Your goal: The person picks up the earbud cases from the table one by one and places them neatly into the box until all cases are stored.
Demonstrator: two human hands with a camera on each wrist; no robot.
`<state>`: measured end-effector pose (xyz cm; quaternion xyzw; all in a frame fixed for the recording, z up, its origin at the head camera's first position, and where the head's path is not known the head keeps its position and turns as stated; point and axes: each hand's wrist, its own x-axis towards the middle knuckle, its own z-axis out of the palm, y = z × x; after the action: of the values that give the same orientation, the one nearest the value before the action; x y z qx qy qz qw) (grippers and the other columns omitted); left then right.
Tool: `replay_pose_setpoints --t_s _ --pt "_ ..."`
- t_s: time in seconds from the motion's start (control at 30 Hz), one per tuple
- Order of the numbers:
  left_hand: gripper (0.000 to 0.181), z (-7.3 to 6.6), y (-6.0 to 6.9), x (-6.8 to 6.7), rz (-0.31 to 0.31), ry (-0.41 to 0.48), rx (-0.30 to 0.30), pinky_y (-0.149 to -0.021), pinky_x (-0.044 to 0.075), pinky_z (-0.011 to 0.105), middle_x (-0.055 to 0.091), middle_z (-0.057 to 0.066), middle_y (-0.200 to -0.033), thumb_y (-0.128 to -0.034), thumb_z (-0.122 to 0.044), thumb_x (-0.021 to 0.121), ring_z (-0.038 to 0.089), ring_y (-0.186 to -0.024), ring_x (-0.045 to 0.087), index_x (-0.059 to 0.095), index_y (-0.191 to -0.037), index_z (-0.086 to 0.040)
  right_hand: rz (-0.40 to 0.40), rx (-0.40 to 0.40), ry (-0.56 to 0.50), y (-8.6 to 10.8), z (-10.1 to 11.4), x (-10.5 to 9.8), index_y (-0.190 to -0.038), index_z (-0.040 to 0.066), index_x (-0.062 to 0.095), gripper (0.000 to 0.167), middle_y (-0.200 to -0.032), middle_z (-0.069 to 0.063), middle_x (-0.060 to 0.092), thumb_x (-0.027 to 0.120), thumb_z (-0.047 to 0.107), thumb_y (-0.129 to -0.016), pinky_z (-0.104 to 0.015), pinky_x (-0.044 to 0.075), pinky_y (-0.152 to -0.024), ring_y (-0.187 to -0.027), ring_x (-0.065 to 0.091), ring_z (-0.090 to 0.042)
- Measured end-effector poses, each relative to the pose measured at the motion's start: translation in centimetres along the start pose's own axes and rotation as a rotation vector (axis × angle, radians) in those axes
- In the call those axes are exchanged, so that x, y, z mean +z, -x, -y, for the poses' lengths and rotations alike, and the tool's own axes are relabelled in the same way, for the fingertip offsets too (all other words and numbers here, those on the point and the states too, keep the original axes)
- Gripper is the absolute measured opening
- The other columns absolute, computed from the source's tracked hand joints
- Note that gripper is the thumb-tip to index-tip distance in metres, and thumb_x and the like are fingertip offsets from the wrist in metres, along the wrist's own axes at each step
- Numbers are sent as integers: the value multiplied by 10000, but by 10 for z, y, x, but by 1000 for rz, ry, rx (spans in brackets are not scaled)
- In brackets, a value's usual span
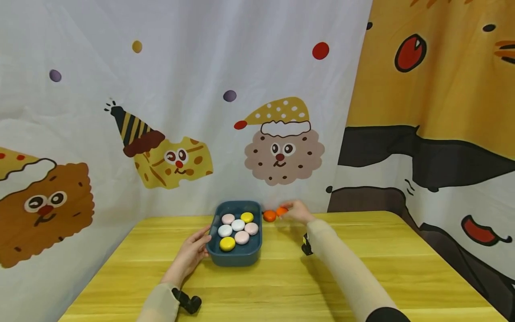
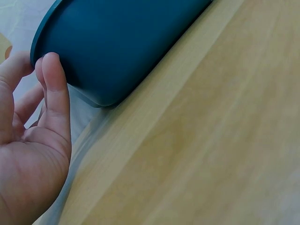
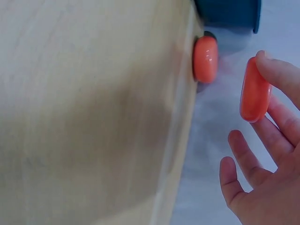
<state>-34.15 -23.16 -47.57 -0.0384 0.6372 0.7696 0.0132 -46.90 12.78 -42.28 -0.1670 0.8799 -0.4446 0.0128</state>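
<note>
A blue-grey rectangular bin [image 1: 235,259] stands on the table with several smooth, rounded discs inside: yellow [image 1: 227,244], white [image 1: 225,230] and pale pink [image 1: 242,237]. My left hand [image 1: 193,252] holds the bin by its left side, the fingers [image 2: 56,89] against the rim and outer wall. To the right of the bin, my right hand [image 1: 297,211] pinches an orange disc [image 3: 255,93] between thumb and fingers, above the table's far edge. Another orange disc [image 1: 269,216] lies between that hand and the bin, with a small dark piece [image 3: 209,34] showing beside it.
The wooden table [image 1: 281,286] ends at the back against a hanging printed cloth [image 1: 181,103] with cartoon snacks. Dark straps with small devices [image 1: 187,300] sit at the wrists, over beige sleeves.
</note>
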Motion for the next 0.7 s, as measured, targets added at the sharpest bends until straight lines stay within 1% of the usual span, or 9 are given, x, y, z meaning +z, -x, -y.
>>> replay_pose_setpoints --t_s 0.1,0.23,0.33,0.5,0.6,0.7 --pt "542 -1 0 1 -2 6 2 -555 486 232 529 61 -982 -960 -149 609 106 -559 507 431 -1468 -83 3 -35 -4 1 3 -3 -1238 -60 625 497 -1231 -183 623 770 53 -776 -462 456 -952 -1137 559 -352" --pt "531 -1 1 3 -12 10 -16 -545 483 235 538 76 -995 -957 -137 611 113 -552 507 447 -1461 -96 33 -48 -37 7 5 -3 -1237 -68 623 482 -1213 -182 631 764 34 -787 -421 497 -900 -1119 572 -339" --pt "517 0 3 3 -3 8 -25 -546 486 232 528 78 -997 -965 -132 597 112 -547 508 448 -1459 -102 51 -43 -59 13 4 -1 -1242 -77 615 473 -1213 -191 629 749 18 -799 -407 502 -895 -1141 560 -340" --pt "536 -2 1 3 18 3 -4 -548 485 223 511 51 -967 -964 -151 601 100 -553 503 431 -1468 -87 41 -39 -60 15 4 -3 -1265 -77 595 497 -1252 -201 603 741 38 -805 -426 494 -900 -1105 572 -342" --pt "556 -3 1 3 19 8 -8 -547 485 220 513 30 -959 -957 -155 616 94 -560 499 422 -1474 -89 42 -33 -48 14 5 -7 -1277 -59 594 517 -1278 -194 587 756 67 -803 -426 495 -893 -1078 580 -327" --pt "558 -3 2 1 10 17 -17 -545 482 218 517 17 -950 -958 -141 616 91 -558 499 417 -1476 -87 57 -28 -35 15 12 -11 -1289 -44 592 525 -1295 -194 577 761 97 -812 -436 490 -904 -1093 573 -328"
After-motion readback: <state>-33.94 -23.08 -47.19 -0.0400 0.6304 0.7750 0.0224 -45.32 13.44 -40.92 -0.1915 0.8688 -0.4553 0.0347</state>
